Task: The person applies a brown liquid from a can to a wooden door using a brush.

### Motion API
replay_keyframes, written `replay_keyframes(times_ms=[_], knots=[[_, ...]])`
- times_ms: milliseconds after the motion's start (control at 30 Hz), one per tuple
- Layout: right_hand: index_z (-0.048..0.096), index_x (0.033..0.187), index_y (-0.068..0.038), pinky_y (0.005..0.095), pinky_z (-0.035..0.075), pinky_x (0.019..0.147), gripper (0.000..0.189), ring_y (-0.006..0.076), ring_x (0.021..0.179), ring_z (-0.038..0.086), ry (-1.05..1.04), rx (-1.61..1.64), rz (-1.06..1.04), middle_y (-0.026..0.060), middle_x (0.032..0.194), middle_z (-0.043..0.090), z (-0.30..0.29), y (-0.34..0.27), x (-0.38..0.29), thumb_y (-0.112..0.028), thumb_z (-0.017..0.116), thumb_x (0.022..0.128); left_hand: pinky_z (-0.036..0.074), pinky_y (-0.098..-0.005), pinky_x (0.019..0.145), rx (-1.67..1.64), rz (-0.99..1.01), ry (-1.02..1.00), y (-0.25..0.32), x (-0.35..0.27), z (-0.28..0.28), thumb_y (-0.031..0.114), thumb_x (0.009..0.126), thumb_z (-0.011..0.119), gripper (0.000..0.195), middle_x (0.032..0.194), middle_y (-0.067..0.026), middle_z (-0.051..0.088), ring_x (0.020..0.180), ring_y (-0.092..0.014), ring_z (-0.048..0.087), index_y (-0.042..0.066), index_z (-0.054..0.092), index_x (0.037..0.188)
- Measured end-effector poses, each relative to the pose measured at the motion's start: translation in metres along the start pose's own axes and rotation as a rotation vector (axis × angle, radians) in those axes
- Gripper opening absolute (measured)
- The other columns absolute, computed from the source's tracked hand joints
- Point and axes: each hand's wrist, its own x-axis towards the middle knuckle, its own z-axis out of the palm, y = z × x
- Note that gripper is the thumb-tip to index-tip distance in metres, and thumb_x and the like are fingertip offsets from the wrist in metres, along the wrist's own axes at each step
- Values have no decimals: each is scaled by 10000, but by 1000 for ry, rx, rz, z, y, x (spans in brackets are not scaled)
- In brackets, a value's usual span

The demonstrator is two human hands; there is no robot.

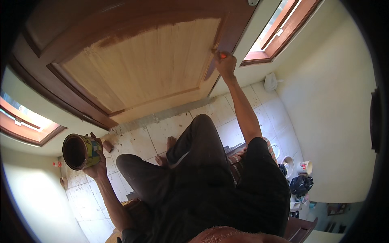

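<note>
My left hand point(98, 164) holds a metal paint can point(92, 150) at the left, its open mouth facing the camera and its inside dark brown. My right hand point(225, 63) is closed around a tool with an orange-red handle point(223, 56), most likely a paintbrush; its tip touches the moulding at the right side of the door panel. The wooden door point(142, 66) stands in front of me. Brown coating covers its upper part and left stile and part of the right stile, while the central panel and the bottom rail show pale bare wood.
Spotted white floor tiles point(164, 127) lie below the door. A brown block point(108, 146) sits near the can. A white bag point(270, 82) rests in the right corner. Farther right are a white bucket point(306, 167) and a black plastic bag point(301, 184). Narrow windows flank the door.
</note>
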Motion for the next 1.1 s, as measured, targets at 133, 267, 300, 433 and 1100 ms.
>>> replay_keyframes(times_ms=[133, 267, 300, 433, 1100], knots=[[703, 765, 30, 384, 473, 531, 357, 273, 501, 580, 77, -67, -40, 150, 571, 599, -26, -30, 52, -301, 738, 895, 454, -537, 1068, 15, -3, -28, 2, -4, -4, 284, 850, 663, 829, 1585, -144, 273, 1443, -304, 277, 68, 275, 1550], [735, 853, 30, 330, 478, 566, 266, 167, 560, 573, 447, 445, -242, 86, 635, 652, -21, -33, 88, -233, 759, 886, 450, -542, 1073, 6, -13, -32, -1, 0, -3, 274, 843, 670, 833, 1581, -152, 277, 1446, -305, 274, 66, 277, 1547], [741, 874, 28, 314, 479, 577, 247, 148, 576, 570, 437, 416, -220, 76, 651, 661, -20, -30, 84, -218, 760, 885, 449, -542, 1075, 11, -12, -34, -1, -1, -1, 274, 844, 668, 832, 1581, -153, 277, 1447, -304, 273, 65, 276, 1547], [747, 882, 20, 276, 479, 610, 231, 119, 597, 570, 292, 326, -147, 80, 658, 667, -9, -6, 44, -210, 758, 879, 447, -540, 1081, 2, -21, -28, -3, 0, 1, 280, 847, 662, 831, 1582, -155, 276, 1449, -304, 273, 62, 272, 1548], [734, 858, 39, 326, 516, 622, 338, 143, 630, 630, -46, 98, 90, 136, 649, 673, 11, 15, -7, -294, 792, 839, 457, -537, 1073, 3, 8, -36, -2, 2, -3, 299, 808, 715, 841, 1560, -191, 295, 1423, -355, 297, 55, 334, 1516]])
